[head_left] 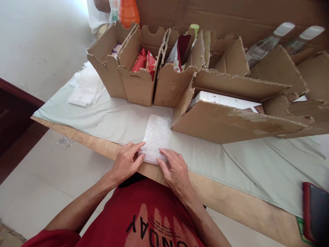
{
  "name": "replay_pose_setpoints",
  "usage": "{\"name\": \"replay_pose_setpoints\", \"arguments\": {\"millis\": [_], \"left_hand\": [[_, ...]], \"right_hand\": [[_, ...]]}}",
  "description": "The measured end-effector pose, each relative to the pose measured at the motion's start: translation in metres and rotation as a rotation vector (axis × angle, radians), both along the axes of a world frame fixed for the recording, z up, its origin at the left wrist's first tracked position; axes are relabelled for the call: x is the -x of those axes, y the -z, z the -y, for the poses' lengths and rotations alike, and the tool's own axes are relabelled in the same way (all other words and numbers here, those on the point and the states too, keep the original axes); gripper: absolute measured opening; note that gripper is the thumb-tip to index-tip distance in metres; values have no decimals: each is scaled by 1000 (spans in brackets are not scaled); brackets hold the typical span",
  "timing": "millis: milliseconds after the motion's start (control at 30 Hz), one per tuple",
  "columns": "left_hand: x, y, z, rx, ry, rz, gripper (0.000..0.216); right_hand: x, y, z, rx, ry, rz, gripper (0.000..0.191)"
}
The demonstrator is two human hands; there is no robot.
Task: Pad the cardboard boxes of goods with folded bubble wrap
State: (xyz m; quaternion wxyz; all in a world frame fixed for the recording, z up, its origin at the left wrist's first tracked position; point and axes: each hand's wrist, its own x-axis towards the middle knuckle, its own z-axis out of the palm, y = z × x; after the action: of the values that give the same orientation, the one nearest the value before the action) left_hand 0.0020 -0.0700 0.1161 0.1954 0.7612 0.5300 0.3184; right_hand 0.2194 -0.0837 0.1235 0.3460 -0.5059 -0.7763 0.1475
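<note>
Head view: left hand [125, 161] pinches the near-left corner of the bubble wrap sheet [157, 133]. The right hand [174, 169] has its fingers [162, 160] laid flat on the near edge, pressing, not closed round it.

Sheet lies right at the near lip of the counter [84, 137], far end just beside the flat carton [231, 120].

Risks, as I judge them:
- Wrap is light and sits on loose cloth [115, 120]. Ease off the press and it could slide over the lip to the floor.
- Cloth is wrinkled, so it may bunch and drag the sheet skewed.
- Carton flap close by could snag the far end.
- Phone [315, 212] sits at the right lip, easy to knock with an elbow.

Wooden counter, pale cloth on top. Further back are upright cartons [138, 85] with packets [144, 61], a spare wrap stack [86, 87] and bottles [267, 43]. Pale floor [38, 41], with a wrap scrap [64, 141] lying on it.
</note>
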Motion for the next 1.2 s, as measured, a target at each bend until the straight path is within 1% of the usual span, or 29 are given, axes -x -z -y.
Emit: {"name": "replay_pose_setpoints", "arguments": {"millis": [67, 100, 233, 300, 367, 433, 467, 533, 633, 667, 767, 833, 900, 1000, 1033, 1100, 1167, 1200], "left_hand": [[-4, 5, -5, 3, -37, -37, 32], [-5, 7, -7, -5, -42, -59, 31], [-4, 6, -7, -78, -64, -93, 28], [0, 3, -2, -126, -15, -66, 33], [5, 0, 5, -147, 86, -37, 36], [7, -3, 10, -125, 159, 8, 36], [7, -3, 11, -103, 165, 32, 36], [4, -1, 7, -57, 131, 49, 36], [-3, 3, -7, -30, 55, -27, 35], [-5, 4, -12, -37, 34, -59, 35], [-7, 5, -18, -88, -2, -88, 33], [-4, 4, -14, -127, 41, -68, 35], [2, 1, -5, -140, 127, -42, 38], [6, -2, 4, -95, 202, 7, 39], [6, -2, 4, -77, 201, 15, 39], [1, 0, -3, -57, 165, -6, 38], [-6, 4, -15, -69, 94, -60, 34], [-9, 6, -21, -78, 55, -81, 33]], "right_hand": [[-3, -1, 3, -98, 56, 28, 22], [-4, 0, 4, -127, 49, 56, 22], [-5, 6, 6, -103, -84, 207, 26], [-4, 9, 3, -91, -100, 208, 26], [-3, 8, 2, -63, -108, 138, 24], [-4, 5, 2, 16, -134, 60, 23], [-5, 3, 3, 51, -138, 33, 22], [-6, 0, 6, 57, -93, 24, 22], [-7, -2, 9, -51, 13, 80, 25], [-7, -2, 9, -72, 13, 111, 27], [-4, 3, 6, -66, -56, 202, 32], [-2, 6, 3, -57, -81, 203, 31], [-3, 8, 2, -32, -75, 136, 29], [-9, 4, 7, 70, -90, 46, 27], [-10, 2, 9, 82, -85, 43, 28], [-12, -2, 15, 42, -40, 81, 29], [-11, -4, 17, -29, 5, 151, 31], [-9, -4, 16, -47, 3, 191, 32]]}}
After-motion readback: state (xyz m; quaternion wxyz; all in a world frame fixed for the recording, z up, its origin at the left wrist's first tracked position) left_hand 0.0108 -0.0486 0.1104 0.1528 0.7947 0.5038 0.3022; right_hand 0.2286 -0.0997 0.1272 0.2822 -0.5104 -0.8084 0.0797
